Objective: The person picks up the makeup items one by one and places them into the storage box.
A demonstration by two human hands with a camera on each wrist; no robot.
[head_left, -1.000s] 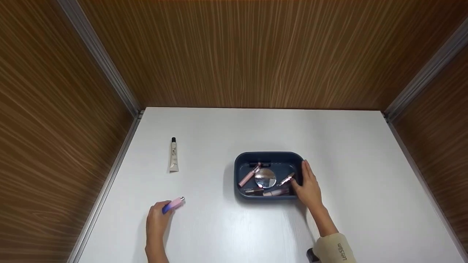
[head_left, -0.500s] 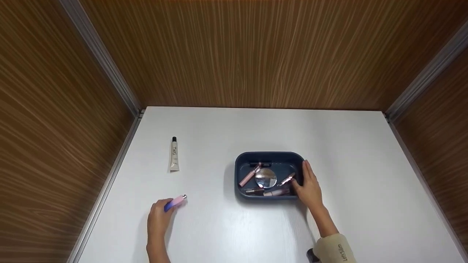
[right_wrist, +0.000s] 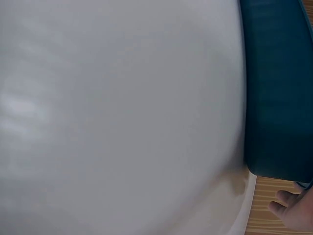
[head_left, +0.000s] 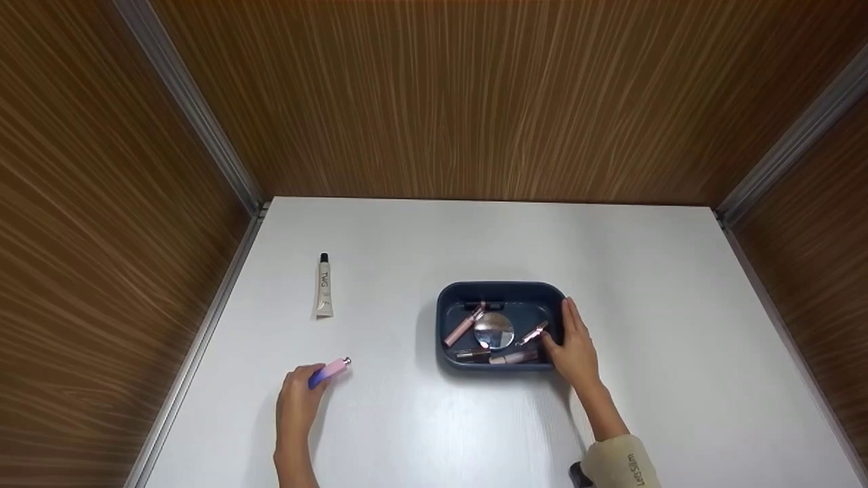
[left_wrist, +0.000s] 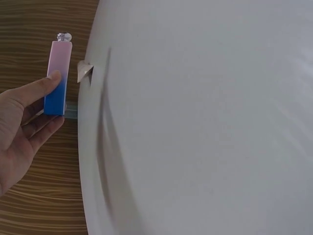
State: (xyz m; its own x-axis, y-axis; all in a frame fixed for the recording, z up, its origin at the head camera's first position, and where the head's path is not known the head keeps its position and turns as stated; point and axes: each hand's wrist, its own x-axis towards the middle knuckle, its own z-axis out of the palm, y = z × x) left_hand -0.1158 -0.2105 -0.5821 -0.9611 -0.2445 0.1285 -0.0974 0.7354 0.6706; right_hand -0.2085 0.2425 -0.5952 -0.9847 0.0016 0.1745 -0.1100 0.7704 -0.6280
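Note:
My left hand (head_left: 297,400) pinches a lipstick tube (head_left: 332,371), pink fading to blue with a clear knob on top, above the table's left part. In the left wrist view, thumb and fingers hold the blue end of the lipstick (left_wrist: 58,78). My right hand (head_left: 575,356) grips the right wall of a dark blue bin (head_left: 502,283), thumb inside and fingers along the outside. In the bin lie a round mirror-like compact (head_left: 494,331), a pink lip gloss tube (head_left: 463,328), a small shiny tube (head_left: 534,333) and several other slim tubes.
A cream squeeze tube (head_left: 324,288) with a black cap lies on the white table (head_left: 393,420), left of the bin and beyond my left hand. Wood-grain panels (head_left: 475,102) stand at the back and both sides. A dark object (head_left: 578,474) shows by the right sleeve.
My left hand has moved slightly forward and to the right with the lipstick. The right hand stays on the bin wall, and the bin looks unmoved.

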